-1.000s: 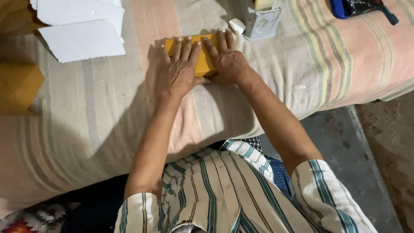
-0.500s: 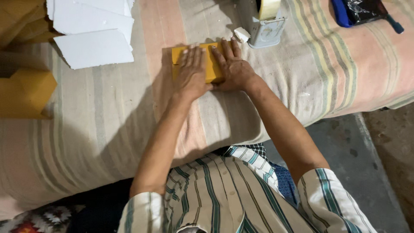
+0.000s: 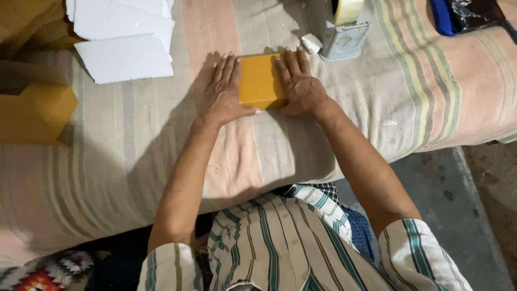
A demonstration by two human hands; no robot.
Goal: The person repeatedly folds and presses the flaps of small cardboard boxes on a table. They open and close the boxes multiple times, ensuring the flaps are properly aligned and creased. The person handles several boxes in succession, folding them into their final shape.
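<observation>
We press the folded yellow paper piece [image 3: 260, 81] flat on the striped cloth [image 3: 134, 140] with 2 open palms, left hand [image 3: 223, 91] and right hand [image 3: 299, 83] flanking it, gripping nothing, near the tape dispenser [image 3: 342, 27].

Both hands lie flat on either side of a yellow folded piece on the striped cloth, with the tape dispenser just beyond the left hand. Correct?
Not quite. In the head view the tape dispenser stands beyond the right hand, not the left hand. The rest holds.
</observation>
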